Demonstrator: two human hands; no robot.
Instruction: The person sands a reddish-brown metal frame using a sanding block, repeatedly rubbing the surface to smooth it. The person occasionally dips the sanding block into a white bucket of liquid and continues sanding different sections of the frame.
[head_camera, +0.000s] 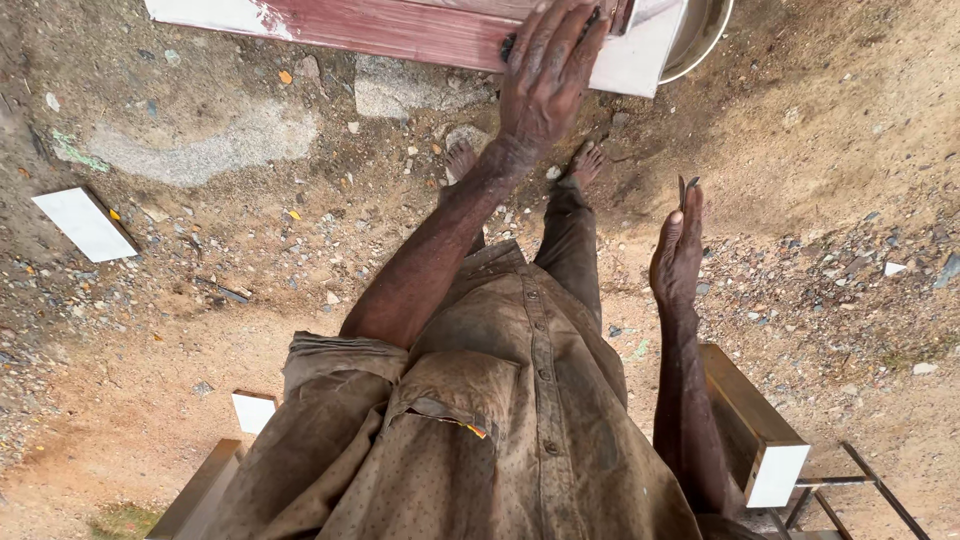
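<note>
My left hand (548, 75) lies flat, fingers stretched out, on a long reddish-brown board (400, 30) with white ends that sits on the ground ahead of me. Something dark shows just under the heel of that hand; I cannot tell what it is. My right hand (678, 255) hangs apart from the board, lower and to the right, with its fingertips pinched on a small thin dark metal piece (688, 185) that sticks up above them. My bare feet (588, 160) stand on the dirt just below the board.
A metal bowl (702, 40) sits behind the board's right end. A white tile (85, 225) lies on the gravel at the left. A wooden box with a white end (765, 435) and a metal frame (865, 485) stand at the lower right. A small white piece (252, 410) lies at the lower left.
</note>
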